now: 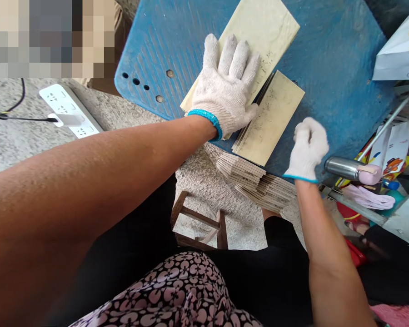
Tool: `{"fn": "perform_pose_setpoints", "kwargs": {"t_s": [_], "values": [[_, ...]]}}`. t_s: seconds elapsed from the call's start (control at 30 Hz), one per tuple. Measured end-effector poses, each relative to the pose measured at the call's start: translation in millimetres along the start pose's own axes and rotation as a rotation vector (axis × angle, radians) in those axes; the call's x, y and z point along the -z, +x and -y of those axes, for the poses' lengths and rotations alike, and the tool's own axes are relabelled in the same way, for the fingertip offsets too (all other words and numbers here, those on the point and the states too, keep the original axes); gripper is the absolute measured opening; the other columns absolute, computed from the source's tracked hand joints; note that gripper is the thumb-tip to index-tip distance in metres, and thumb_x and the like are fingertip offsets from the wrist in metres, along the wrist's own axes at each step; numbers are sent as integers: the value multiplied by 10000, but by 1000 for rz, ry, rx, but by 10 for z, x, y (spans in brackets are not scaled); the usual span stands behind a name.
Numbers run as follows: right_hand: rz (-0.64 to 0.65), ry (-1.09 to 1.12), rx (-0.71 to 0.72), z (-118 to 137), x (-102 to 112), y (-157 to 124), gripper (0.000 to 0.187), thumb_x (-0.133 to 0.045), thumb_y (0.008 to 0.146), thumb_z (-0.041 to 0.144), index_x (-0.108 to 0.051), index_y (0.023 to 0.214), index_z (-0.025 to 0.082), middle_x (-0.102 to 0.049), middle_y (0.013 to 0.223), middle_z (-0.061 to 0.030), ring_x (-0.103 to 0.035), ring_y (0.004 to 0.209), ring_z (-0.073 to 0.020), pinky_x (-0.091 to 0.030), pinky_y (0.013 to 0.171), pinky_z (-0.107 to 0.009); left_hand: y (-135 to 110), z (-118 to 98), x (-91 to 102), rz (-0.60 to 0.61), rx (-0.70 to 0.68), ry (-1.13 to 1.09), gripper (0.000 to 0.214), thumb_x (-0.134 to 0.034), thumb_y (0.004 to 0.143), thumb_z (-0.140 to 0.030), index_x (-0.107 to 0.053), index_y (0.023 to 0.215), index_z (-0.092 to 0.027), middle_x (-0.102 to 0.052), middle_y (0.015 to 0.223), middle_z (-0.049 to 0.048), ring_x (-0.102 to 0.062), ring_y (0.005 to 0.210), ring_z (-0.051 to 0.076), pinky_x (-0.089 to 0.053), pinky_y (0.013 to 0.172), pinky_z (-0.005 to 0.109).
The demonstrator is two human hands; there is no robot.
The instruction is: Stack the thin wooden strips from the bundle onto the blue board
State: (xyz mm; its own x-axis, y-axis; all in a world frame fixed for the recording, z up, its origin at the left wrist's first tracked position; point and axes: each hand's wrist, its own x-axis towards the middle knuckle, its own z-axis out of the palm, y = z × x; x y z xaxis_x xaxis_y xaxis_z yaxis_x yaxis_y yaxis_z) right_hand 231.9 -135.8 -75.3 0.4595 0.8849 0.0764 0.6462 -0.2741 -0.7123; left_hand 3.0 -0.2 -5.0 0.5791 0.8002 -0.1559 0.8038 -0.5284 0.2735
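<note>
Head view: 2 hands, both in white knit gloves with teal cuffs.

Left hand [225, 86]: grip spread flat, palm down, fingers apart, pressing on a pale cream ceramic tile [262, 32], not clamped. The edge of the hand touches a dusty tile stack [271, 118] lying just right of it, partly on that first tile.

Right hand [308, 147]: grip curled together in a loose fist, nothing visible in it, over the blue ribbed counter [337, 72], near the stack but apart from it.

Tiles: 2 lots on the counter, plus 2 fanned tile stacks [259, 181] just below its edge (per-stack count too small to tell).

Counter: 3 holes, 2 bolts at left end.

Around: 1 white power strip [66, 109] on the concrete floor [27, 150], 1 wooden stool [199, 222], 1 steel flask [342, 168], 1 white paper bag [402, 54].
</note>
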Motion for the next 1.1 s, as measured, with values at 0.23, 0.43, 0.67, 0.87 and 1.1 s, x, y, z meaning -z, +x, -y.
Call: {"fn": "perform_pose_setpoints", "kwargs": {"t_s": [0.23, 0.43, 0.67, 0.87, 1.1], "values": [[422, -360, 423, 367, 323, -1545, 318, -531, 941, 334, -635, 1180, 150, -627, 1132, -148, -584, 1004, -258, -499, 848, -382, -7, -3, 14, -19, -71, -20, 857, -497, 865, -489, -239, 1514, 7, -198, 1549, 300, -107, 1443, 482, 8, 1141, 685], [586, -577, 380, 344, 245, -1990, 418, -513, 937, 412, -582, 1258, 154, -527, 1255, -180, -493, 1148, -317, -457, 924, -433, 11, -16, 2, 13, -45, 18, 857, -462, 874, -502, -207, 1529, -13, -171, 1563, 284, -77, 1451, 471, 29, 1143, 673], [602, -559, 323, 236, 206, -2056, 452, -506, 936, 368, -537, 1343, 174, -488, 1349, -187, -420, 1274, -350, -351, 1076, -533, -9, -27, -6, -40, -31, 35, 831, -457, 855, -473, -233, 1528, -38, -197, 1573, 243, -110, 1454, 442, 21, 1157, 646], [577, -563, 323, 248, 208, -2111, 432, -512, 932, 344, -542, 1341, 205, -491, 1362, -176, -421, 1288, -351, -317, 1096, -580, -7, -19, 9, -17, -36, 28, 847, -438, 859, -495, -198, 1537, -47, -176, 1581, 232, -92, 1461, 434, 22, 1164, 643], [745, -458, 310, 245, 246, -2134, 314, -431, 962, 241, -616, 1210, 186, -593, 1230, -139, -540, 1126, -276, -452, 942, -414, -3, -30, -12, -16, -16, 60, 843, -436, 860, -507, -206, 1534, -57, -190, 1580, 222, -103, 1460, 427, 8, 1161, 652]]}}
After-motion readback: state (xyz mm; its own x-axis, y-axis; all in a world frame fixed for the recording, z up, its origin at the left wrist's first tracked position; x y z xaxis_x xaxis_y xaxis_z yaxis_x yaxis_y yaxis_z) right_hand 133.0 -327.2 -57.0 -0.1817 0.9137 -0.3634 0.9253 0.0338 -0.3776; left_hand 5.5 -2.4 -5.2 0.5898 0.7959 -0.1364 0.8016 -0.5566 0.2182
